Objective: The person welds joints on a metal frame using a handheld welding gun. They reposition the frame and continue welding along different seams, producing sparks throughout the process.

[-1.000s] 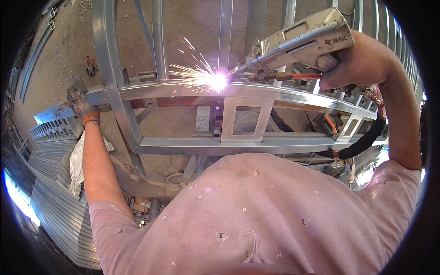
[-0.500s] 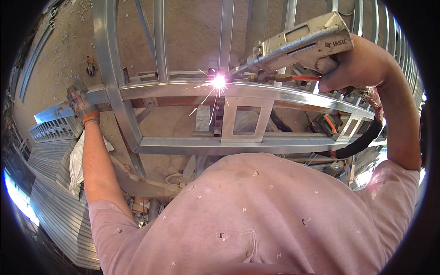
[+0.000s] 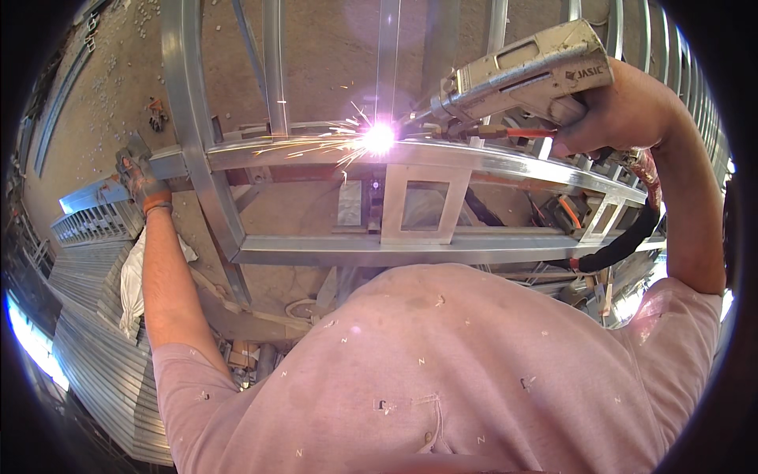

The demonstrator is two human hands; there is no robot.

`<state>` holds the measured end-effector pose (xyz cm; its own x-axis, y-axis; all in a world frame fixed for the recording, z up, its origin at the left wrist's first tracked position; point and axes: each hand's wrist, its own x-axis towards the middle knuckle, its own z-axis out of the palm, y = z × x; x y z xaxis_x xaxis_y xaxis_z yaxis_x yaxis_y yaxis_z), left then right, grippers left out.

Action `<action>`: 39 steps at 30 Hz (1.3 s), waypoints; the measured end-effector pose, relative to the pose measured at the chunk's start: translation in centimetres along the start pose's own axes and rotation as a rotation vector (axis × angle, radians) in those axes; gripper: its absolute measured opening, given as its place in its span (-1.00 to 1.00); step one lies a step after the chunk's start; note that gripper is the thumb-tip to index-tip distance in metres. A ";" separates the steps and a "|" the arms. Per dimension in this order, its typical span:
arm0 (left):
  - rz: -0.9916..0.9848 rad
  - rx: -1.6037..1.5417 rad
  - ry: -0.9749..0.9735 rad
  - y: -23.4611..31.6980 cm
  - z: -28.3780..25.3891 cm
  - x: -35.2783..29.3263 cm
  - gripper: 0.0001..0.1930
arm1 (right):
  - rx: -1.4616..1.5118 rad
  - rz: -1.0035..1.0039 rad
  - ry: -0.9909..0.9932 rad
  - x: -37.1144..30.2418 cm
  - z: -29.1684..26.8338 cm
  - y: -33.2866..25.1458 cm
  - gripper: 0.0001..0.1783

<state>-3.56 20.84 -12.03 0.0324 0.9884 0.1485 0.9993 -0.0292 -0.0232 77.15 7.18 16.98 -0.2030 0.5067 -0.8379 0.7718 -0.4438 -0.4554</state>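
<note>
In my right hand point(image 3: 604, 114) is a grey welding gun point(image 3: 529, 71), the fingers closed round its handle. Its nozzle points left and down at a bright weld spot point(image 3: 378, 139), where an upright metal tube point(image 3: 388, 55) meets the long rail point(image 3: 308, 153) of a frame. Sparks spray mainly leftward from that spot, and the glare hides the joint. Out to the left, my gloved left hand point(image 3: 144, 183) is closed over a metal tube point(image 3: 91, 194) beyond the frame's corner; its fingertips are partly hidden.
A black cable point(image 3: 632, 249) curves below the gun past the frame's right side. A flat plate with a rectangular cutout point(image 3: 393, 207) spans the long rail and the near rail point(image 3: 316, 251). Corrugated sheets point(image 3: 103, 347) and a white cloth point(image 3: 133, 288) lie at lower left. Another glove point(image 3: 157, 114) lies on the ground.
The weld glare has grown, and the sparks now stream more to the left than downward. The gun has shifted very slightly right with my right hand. My left hand stays in place.
</note>
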 end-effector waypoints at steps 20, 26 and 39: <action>0.084 0.103 -0.163 -0.6 -0.6 2.2 -0.32 | 0.033 0.293 0.032 -7.0 -2.0 7.0 -0.27; -0.218 -0.039 -0.226 3.4 -3.9 2.4 -0.28 | -0.002 0.212 -0.008 -5.6 -1.9 8.0 -0.24; -0.566 -0.154 -0.200 8.5 -6.8 2.3 -0.12 | 0.026 0.191 -0.024 -4.6 -2.3 9.0 -0.23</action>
<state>5.12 21.80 -5.13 -0.4924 0.8655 -0.0924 0.8523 0.5010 0.1502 86.41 2.58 17.44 -0.0686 0.3937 -0.9167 0.7818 -0.5496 -0.2945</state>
